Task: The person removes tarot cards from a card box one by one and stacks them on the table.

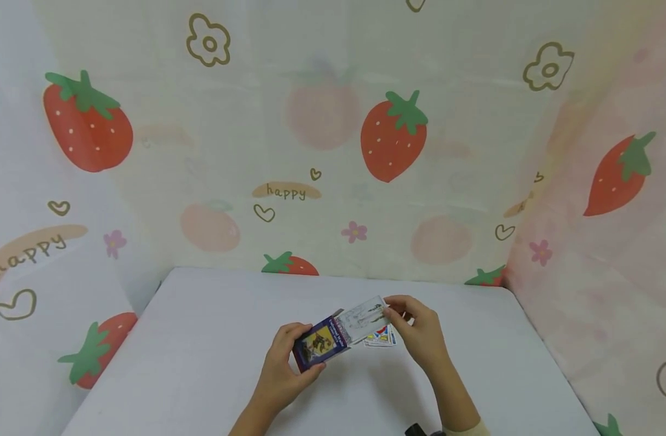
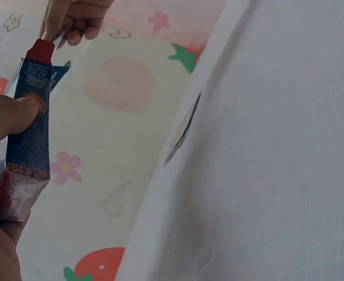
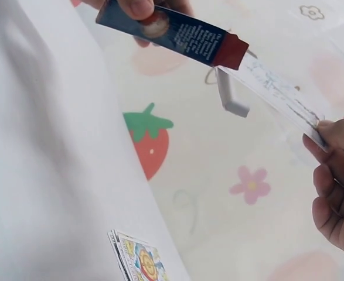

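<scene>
My left hand (image 1: 285, 369) grips a dark blue card box (image 1: 318, 345) with a yellow picture on its front, thumb along one narrow side. The box is tilted and held up over the table, its opening toward the right, with a red flap (image 3: 232, 52) and a white flap (image 3: 233, 96) folded out. A pale card with a line drawing (image 1: 360, 320) sticks partway out of the opening. My right hand (image 1: 422, 333) pinches that card's outer end between thumb and forefinger. Behind and below the card, a small stack of colourful cards (image 1: 384, 338) lies on the table.
The white-covered table (image 1: 213, 339) reaches back to a cloth wall (image 1: 333, 163) printed with strawberries and flowers, with more cloth at both sides. A small black object (image 1: 415, 430) shows at the bottom edge, near my right forearm.
</scene>
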Available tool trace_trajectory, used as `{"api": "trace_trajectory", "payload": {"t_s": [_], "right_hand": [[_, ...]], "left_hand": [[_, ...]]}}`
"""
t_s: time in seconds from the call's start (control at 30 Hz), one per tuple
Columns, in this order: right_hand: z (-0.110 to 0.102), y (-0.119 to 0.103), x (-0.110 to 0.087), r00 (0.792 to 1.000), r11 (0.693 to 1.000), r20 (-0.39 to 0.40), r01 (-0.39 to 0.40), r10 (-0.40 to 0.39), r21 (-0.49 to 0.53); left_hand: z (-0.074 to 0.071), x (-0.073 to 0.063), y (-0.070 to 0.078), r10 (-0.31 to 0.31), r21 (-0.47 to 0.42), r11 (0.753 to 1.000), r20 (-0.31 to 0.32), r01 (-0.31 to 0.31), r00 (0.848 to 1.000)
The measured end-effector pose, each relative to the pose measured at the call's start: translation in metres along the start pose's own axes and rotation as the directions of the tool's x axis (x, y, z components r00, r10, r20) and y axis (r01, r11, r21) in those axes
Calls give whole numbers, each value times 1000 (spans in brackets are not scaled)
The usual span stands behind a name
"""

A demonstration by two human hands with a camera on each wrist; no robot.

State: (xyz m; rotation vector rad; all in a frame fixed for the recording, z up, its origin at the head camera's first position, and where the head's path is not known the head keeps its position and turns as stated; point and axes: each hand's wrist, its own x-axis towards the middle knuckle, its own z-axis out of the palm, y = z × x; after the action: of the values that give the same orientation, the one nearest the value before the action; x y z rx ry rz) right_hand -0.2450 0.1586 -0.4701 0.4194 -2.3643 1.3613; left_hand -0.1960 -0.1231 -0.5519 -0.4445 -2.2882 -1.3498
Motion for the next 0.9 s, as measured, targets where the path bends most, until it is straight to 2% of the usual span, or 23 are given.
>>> {"api": "trace_trajectory", "payload": {"t_s": [0.17,0.47,0.7,0.9], "right_hand": [[-6,1,2,999,999,-13,-32,32,25],[-16,10,11,997,996,-43,-69,71,48],[-21,17,27,993,995,-58,-101,102,9],[-19,27,39,994,994,-47,-103,102,-22]], "left_hand": [[-1,0,0,5,2,1000,5,-5,1000],[-1,-1,1,-27,-13,1000,2,27,1000],[0,-1,-1,6,16,1000,9,-6,1000],[2,-4,-1,6,2,1000,21,-6,1000]]}}
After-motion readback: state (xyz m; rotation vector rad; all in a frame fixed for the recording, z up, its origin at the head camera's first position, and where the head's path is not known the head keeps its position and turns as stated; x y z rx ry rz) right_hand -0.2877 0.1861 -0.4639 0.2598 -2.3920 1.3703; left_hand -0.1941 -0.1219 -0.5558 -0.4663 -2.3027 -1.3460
